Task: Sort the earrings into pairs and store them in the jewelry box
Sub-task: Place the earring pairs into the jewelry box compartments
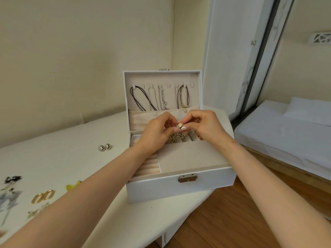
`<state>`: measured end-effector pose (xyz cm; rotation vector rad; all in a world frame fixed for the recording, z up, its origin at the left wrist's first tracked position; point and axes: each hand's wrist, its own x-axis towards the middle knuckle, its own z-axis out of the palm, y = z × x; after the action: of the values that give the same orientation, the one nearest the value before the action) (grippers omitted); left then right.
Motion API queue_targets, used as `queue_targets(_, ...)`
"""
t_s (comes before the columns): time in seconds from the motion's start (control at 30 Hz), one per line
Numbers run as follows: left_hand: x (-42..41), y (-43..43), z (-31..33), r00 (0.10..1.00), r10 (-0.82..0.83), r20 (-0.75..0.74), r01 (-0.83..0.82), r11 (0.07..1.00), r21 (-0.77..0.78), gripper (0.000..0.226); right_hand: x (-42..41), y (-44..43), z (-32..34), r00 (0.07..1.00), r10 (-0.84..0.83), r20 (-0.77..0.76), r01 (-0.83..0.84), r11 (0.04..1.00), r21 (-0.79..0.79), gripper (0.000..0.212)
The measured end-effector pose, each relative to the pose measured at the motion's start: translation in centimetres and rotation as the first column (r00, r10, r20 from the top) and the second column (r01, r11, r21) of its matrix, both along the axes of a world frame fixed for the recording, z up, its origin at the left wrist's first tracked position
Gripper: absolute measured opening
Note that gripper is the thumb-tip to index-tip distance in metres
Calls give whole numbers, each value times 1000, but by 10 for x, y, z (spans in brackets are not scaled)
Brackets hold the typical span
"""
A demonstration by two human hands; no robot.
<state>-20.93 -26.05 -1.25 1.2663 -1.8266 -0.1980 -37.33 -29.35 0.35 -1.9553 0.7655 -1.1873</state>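
Earring, small, cream, pinched by left hand and right hand.

A home bedroom: made bed, wardrobe, wooden floor.

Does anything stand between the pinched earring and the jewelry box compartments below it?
Nothing visible does. The jewelry box lid stands open; the left hand and right hand pinch the earring directly above its rear slots, where gold pieces already sit.
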Motion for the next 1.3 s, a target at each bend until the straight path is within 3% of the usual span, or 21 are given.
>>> queue_targets(0.43,-2,3,1,999,44,-17,-44,999,-5,17,-1,5,4,996,-62,-70,62,998,2,14)
queue_targets(0.53,0,1,-1,999,48,6,-48,999,12,23,-5,0,3,971,-169,-172,166,986,-30,15)
queue_targets(0.7,1,-1,-3,997,74,7,-74,997,1,11,-9,-12,-4,895,-239,-378,227,971,-78,14)
queue_targets(1.3,2,-4,-2,996,92,-1,-92,996,-8,5,-11,-8,-2,865,-190,-465,194,980,-40,18)
